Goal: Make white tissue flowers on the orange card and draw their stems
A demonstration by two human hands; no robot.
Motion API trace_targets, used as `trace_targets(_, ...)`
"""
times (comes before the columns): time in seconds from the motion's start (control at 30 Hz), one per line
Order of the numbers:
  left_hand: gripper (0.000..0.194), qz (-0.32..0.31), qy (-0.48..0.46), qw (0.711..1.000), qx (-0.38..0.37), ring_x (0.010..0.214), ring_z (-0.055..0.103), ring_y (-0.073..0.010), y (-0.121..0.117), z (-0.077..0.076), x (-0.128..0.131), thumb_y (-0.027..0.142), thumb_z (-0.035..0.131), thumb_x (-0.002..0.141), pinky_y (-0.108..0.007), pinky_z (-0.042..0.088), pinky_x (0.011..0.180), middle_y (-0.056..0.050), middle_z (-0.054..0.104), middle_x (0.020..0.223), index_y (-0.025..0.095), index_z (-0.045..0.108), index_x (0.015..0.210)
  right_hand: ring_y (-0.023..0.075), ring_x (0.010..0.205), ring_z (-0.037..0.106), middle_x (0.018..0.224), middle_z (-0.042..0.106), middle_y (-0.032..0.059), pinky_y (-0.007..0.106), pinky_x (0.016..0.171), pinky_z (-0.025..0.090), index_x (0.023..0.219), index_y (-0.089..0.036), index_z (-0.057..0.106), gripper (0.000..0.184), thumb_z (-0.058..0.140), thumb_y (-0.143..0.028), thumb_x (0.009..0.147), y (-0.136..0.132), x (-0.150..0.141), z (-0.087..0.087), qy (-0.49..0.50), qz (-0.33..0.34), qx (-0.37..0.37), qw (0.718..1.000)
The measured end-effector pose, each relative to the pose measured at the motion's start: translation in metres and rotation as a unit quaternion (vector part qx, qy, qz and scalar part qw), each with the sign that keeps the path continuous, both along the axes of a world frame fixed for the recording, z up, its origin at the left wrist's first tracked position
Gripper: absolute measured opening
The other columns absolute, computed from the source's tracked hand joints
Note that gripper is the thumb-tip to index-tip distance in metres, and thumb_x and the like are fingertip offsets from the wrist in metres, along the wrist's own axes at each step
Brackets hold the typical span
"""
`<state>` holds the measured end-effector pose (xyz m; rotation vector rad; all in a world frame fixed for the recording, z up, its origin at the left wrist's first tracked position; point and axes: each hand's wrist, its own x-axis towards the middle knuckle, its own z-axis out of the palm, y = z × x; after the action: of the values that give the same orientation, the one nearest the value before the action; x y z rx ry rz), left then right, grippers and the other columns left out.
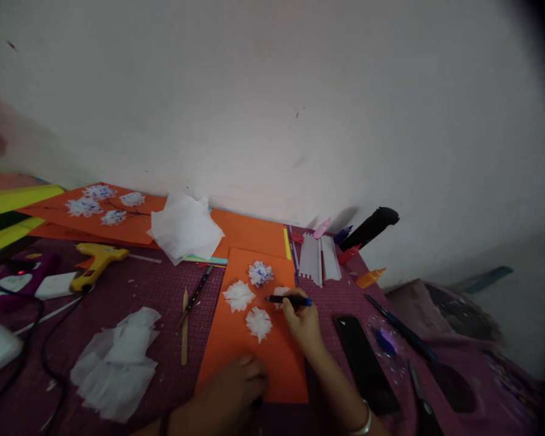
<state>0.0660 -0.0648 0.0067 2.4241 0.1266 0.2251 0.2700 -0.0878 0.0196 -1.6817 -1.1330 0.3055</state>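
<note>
My right hand (302, 321) is closed around a black felt-tip pen with a blue end (295, 300), held almost level over an orange sheet of paper (277, 363). Beneath that hand a white paper flower (279, 292) is partly hidden. Two plain white flowers (238, 297) (258, 324) lie to its left, and a flower with blue-marked edges (260, 274) sits above them. Curled over the sheet's lower part is my left hand (236, 387), dim and closed, with a small dark thing at its fingertips that I cannot make out.
Left of the sheet lie a wooden stick (184, 333), a dark pen (197, 293), white tissue (118, 363) and a yellow glue gun (97, 263). Behind are white sheets (186, 227) and a flowered orange card (131, 233). A phone (366, 363) and scissors (422, 399) lie right.
</note>
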Motion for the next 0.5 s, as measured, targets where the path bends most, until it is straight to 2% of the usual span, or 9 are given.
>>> trace_targets(0.17,0.026,0.001,0.006,1.0,-0.013,0.092,0.048,-0.0139,0.0,0.002,0.0,-0.003,0.048,0.074,-0.023,0.038,0.081,0.0,0.061,0.099,0.017,0.059,0.087,0.0161,0.063,0.058,0.067,0.061,0.0007,0.025,0.059,0.045,0.079,-0.019,0.057,0.006,0.052,-0.022,0.079,-0.018,-0.001,-0.001,-0.021,-0.018,-0.01,1.0)
trace_targets(0.5,0.034,0.006,0.018,0.999,-0.035,0.095,0.048,-0.0163,-0.001,0.009,-0.004,-0.003,0.043,0.072,-0.027,0.038,0.084,-0.002,0.06,0.101,0.019,0.058,0.093,0.0179,0.069,0.059,0.071,0.062,0.0032,0.026,0.063,0.045,0.083,-0.018,0.057,0.009,0.051,-0.024,0.081,-0.057,-0.01,-0.003,-0.045,-0.037,-0.05,0.997)
